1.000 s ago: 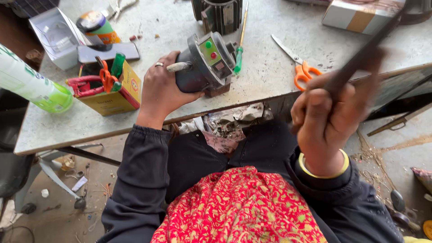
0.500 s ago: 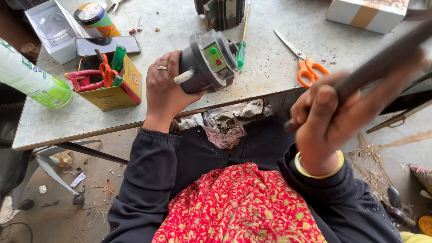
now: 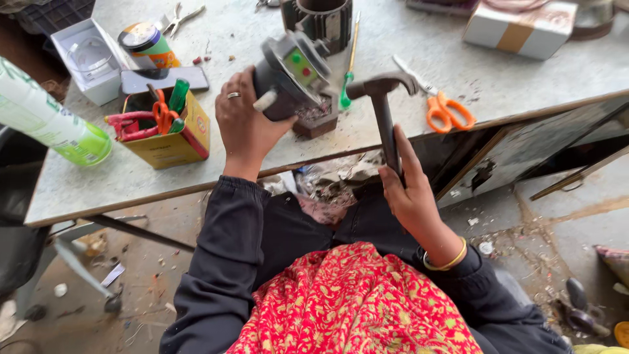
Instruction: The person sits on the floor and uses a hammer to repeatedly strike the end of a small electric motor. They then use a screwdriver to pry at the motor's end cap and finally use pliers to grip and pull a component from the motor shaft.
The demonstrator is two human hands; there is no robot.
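My left hand point(image 3: 246, 124), with a ring on one finger, grips a dark grey electric motor point(image 3: 291, 75) with green and red marks on its end cap. The motor rests tilted on a small dark block point(image 3: 318, 121) near the table's front edge. My right hand point(image 3: 409, 190) is closed around the dark handle of a hammer point(image 3: 386, 111). The hammer's head point(image 3: 383, 84) sits just right of the motor, close to or touching it.
On the grey table point(image 3: 229, 39) are orange scissors point(image 3: 445, 108), a green-handled screwdriver point(image 3: 349, 69), a yellow box of tools point(image 3: 167, 124), a green spray can point(image 3: 46, 118), a phone, a white box, pliers, a second motor housing point(image 3: 321, 16) and a cardboard box point(image 3: 524, 26).
My right hand has swung the hammer down from a raised position beside me to the motor. My left hand has kept hold of the motor.
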